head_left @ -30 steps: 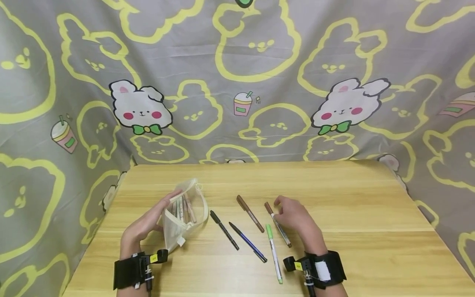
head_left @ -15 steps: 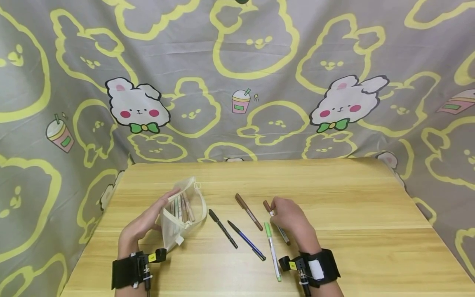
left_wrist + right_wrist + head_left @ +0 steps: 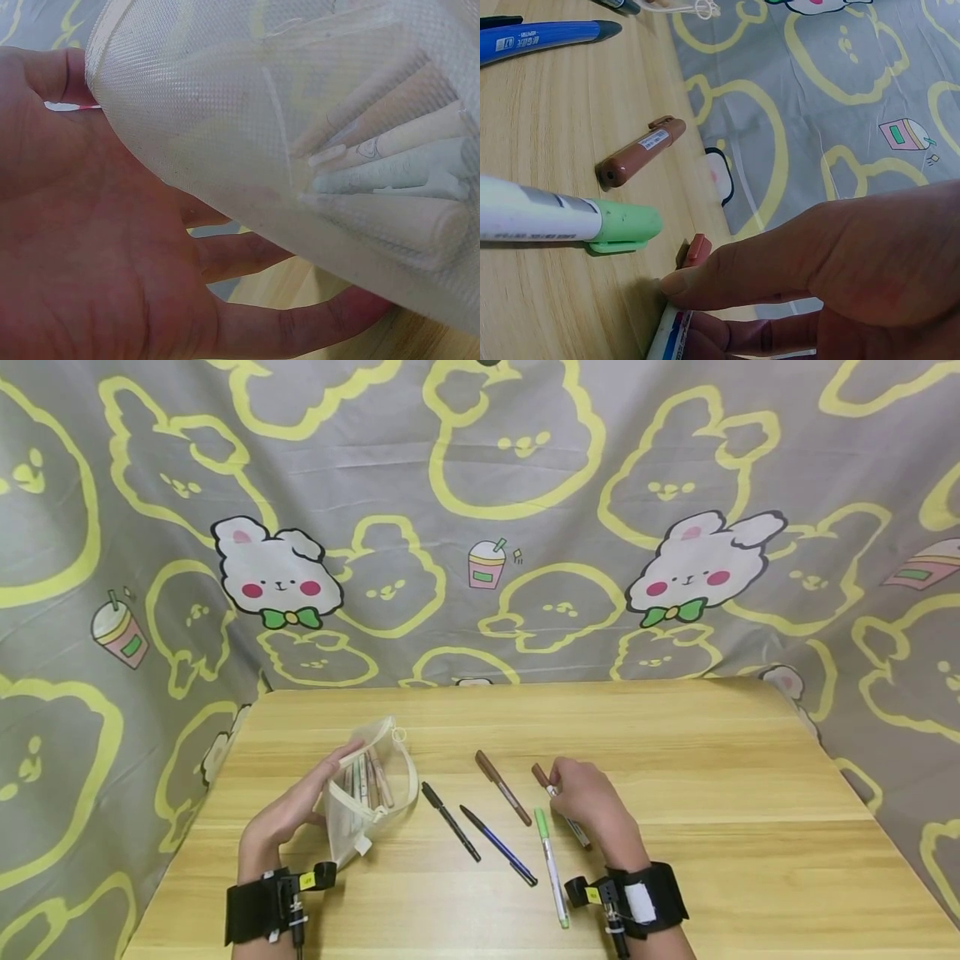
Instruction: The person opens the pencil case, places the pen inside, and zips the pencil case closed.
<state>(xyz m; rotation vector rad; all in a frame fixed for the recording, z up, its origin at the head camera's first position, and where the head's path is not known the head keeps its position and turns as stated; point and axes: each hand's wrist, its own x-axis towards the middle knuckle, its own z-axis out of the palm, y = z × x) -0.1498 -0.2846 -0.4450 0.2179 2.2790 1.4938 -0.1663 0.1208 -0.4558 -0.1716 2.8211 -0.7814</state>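
Note:
My left hand point(image 3: 300, 802) holds a cream mesh zip pouch point(image 3: 342, 833) at its left side, the mouth gaping. In the left wrist view, the thumb is at the edge of the pouch point(image 3: 195, 97) and the fingers reach beneath it. Several pale pens point(image 3: 397, 161) show through the mesh. My right hand point(image 3: 592, 797) pinches a brown-capped marker point(image 3: 538, 773) with a white barrel between thumb and fingers, low over the table. Just left of that hand lies a green-capped marker point(image 3: 551, 868), seen close in the right wrist view with its green cap point(image 3: 630, 225).
Between pouch and right hand lie a brown marker point(image 3: 504, 789), a blue pen point(image 3: 498, 845) and a black pen point(image 3: 450, 821) on the wooden table point(image 3: 720, 827). A patterned grey cloth point(image 3: 480, 468) hangs behind and beside the table.
My right hand has moved slightly left and down onto the brown-capped marker and pinched it; the marker's near end has swung a little to the right. The left hand keeps the pouch in place.

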